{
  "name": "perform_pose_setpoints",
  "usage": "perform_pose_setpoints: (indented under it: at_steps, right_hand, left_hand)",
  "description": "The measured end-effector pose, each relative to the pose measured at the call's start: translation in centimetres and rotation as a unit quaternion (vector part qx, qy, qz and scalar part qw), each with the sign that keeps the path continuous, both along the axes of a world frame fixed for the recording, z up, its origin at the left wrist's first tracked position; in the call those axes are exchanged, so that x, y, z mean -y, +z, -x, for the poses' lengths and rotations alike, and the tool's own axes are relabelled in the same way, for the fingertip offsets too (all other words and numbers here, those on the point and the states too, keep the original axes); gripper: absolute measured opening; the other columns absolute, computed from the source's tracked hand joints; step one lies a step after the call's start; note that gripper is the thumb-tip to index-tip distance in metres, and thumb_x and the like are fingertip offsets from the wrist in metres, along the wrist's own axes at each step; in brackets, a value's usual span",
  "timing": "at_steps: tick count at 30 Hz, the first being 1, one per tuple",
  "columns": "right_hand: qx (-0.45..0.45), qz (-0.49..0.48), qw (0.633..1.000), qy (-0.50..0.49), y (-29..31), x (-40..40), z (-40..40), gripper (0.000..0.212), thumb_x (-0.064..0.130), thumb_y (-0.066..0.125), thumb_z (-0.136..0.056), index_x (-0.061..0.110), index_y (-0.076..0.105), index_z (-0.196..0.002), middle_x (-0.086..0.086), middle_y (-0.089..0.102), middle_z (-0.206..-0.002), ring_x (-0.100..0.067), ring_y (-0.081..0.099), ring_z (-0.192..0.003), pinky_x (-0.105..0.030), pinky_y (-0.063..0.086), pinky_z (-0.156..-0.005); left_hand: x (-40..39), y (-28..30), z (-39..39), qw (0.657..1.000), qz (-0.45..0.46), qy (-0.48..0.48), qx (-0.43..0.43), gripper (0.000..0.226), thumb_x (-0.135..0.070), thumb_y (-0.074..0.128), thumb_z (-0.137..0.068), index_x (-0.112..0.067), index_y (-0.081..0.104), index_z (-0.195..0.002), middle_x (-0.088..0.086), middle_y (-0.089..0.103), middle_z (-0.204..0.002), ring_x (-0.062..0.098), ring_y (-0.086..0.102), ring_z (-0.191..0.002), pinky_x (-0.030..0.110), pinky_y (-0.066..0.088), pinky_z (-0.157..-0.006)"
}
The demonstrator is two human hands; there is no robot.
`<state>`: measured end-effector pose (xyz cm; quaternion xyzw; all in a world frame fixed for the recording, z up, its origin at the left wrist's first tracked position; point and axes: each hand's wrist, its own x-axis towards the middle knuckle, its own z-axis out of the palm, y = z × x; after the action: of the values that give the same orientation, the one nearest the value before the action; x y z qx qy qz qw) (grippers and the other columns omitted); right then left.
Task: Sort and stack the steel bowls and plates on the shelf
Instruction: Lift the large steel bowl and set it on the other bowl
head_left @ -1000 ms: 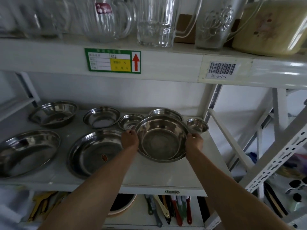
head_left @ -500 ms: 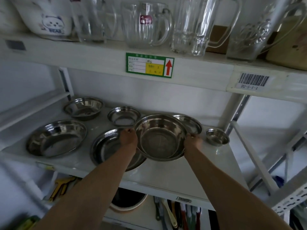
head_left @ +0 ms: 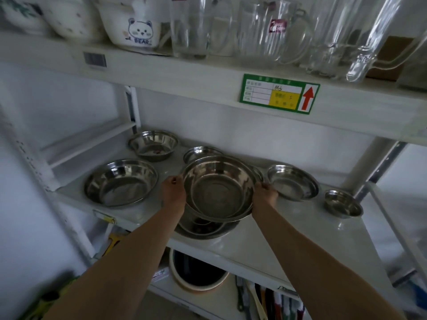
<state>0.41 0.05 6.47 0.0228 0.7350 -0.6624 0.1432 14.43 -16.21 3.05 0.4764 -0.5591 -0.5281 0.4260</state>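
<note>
Steel, thin and mirror-bright, makes up every dish on the white shelf (head_left: 288, 241). Both hands grip one round, deep steel bowl (head_left: 218, 188) by its rolled rim: the left hand (head_left: 173, 192) has its fingers curled closed over the left edge, the right hand (head_left: 265, 192) closed over the right edge. This bowl is tilted with its flat, scuffed bottom facing the camera, and it sits just above a wide steel plate (head_left: 205, 229) near the shelf's front edge; whether the two touch cannot be told. To the left lies a broad shallow dish (head_left: 121, 182), and farther back a deeper bowl (head_left: 153, 145). Right of the hands rests a shallow plate (head_left: 292, 182), then a small bowl (head_left: 343, 204). Behind the held bowl another bowl's rim (head_left: 201, 151) shows. Ribbed glass jugs (head_left: 272, 28) stand on the upper shelf.
</note>
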Motion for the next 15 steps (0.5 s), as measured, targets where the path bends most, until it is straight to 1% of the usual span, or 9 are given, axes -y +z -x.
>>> perform_pose_setpoints:
  at_steps: [2,4,5,7,9,11,12,14,15]
  right_hand:
    - [-0.005,-0.003,1.0,0.005,-0.2,1.2,-0.4,0.023,0.02,0.054,-0.095,0.012,0.067,-0.113,-0.01,0.069,-0.108,-0.023,0.061,-0.091,-0.032,0.048,-0.08]
    - [-0.013,-0.008,1.0,0.006,-0.4,2.5,-1.0,0.027,0.02,0.055,-0.096,0.01,0.066,-0.118,-0.009,0.067,-0.108,-0.02,0.056,-0.089,-0.029,0.043,-0.078]
    - [-0.019,-0.01,1.0,0.01,-0.3,3.2,-1.5,0.027,0.021,0.055,-0.096,0.009,0.065,-0.119,-0.01,0.067,-0.106,-0.021,0.055,-0.088,-0.027,0.041,-0.077]
    - [-0.014,-0.007,1.0,0.021,-0.3,4.6,-2.2,0.027,0.023,0.056,-0.096,0.011,0.066,-0.118,-0.011,0.068,-0.11,-0.022,0.056,-0.088,-0.027,0.042,-0.078]
    - [-0.012,-0.012,0.999,0.033,-0.2,6.2,-2.9,0.027,0.025,0.056,-0.095,0.013,0.068,-0.116,-0.011,0.069,-0.112,-0.026,0.06,-0.092,-0.028,0.044,-0.08]
    - [-0.007,-0.014,0.999,0.043,-0.2,7.8,-3.5,0.027,0.024,0.055,-0.095,0.011,0.068,-0.116,-0.008,0.069,-0.109,-0.029,0.062,-0.096,-0.028,0.042,-0.079]
    - [-0.003,-0.009,0.999,0.048,-0.2,8.6,-3.8,0.026,0.022,0.054,-0.096,0.011,0.067,-0.116,-0.007,0.069,-0.106,-0.027,0.062,-0.093,-0.026,0.042,-0.077]
    - [-0.001,-0.014,0.998,0.063,-0.1,10.1,-4.7,0.024,0.019,0.051,-0.097,0.012,0.066,-0.115,-0.006,0.067,-0.098,-0.019,0.059,-0.075,-0.024,0.042,-0.069]
    - [-0.001,-0.022,0.997,0.07,0.0,10.9,-5.2,0.023,0.019,0.051,-0.097,0.014,0.066,-0.113,-0.006,0.066,-0.096,-0.017,0.057,-0.07,-0.023,0.043,-0.065]
  left_hand:
    - [1.0,-0.1,-0.9,1.0,-0.009,0.003,-0.006,0.025,-0.018,0.048,-0.093,-0.01,0.058,-0.071,0.007,0.056,-0.064,0.022,0.052,-0.062,0.033,0.043,-0.063]
    - [2.1,-0.1,-1.8,1.0,-0.013,0.016,-0.005,0.024,-0.019,0.049,-0.093,-0.011,0.057,-0.071,0.007,0.055,-0.064,0.021,0.051,-0.061,0.033,0.044,-0.063]
    - [2.7,-0.3,-2.2,1.0,-0.012,0.025,-0.002,0.025,-0.019,0.05,-0.093,-0.011,0.057,-0.07,0.008,0.056,-0.064,0.021,0.052,-0.06,0.033,0.045,-0.063]
    - [4.0,-0.3,-3.1,0.999,-0.008,0.041,0.009,0.028,-0.02,0.051,-0.092,-0.013,0.057,-0.066,0.009,0.059,-0.065,0.022,0.056,-0.06,0.034,0.049,-0.063]
    - [5.4,-0.6,-4.0,0.998,-0.007,0.051,0.023,0.029,-0.024,0.052,-0.092,-0.015,0.057,-0.066,0.011,0.063,-0.069,0.026,0.061,-0.064,0.039,0.055,-0.066]
    - [6.8,-0.8,-5.0,0.997,-0.011,0.058,0.039,0.03,-0.027,0.05,-0.094,-0.015,0.058,-0.067,0.01,0.064,-0.07,0.026,0.062,-0.066,0.042,0.057,-0.068]
    - [7.4,-0.8,-5.6,0.997,-0.009,0.062,0.047,0.03,-0.028,0.05,-0.094,-0.015,0.059,-0.068,0.01,0.064,-0.07,0.025,0.062,-0.066,0.041,0.056,-0.068]
    - [8.4,-0.6,-6.9,0.996,0.0,0.071,0.047,0.031,-0.029,0.049,-0.092,-0.012,0.062,-0.071,0.01,0.067,-0.071,0.025,0.063,-0.066,0.039,0.056,-0.068]
    - [9.0,-0.4,-7.6,0.996,0.0,0.08,0.051,0.031,-0.03,0.049,-0.092,-0.01,0.065,-0.074,0.01,0.068,-0.072,0.025,0.065,-0.067,0.039,0.057,-0.068]
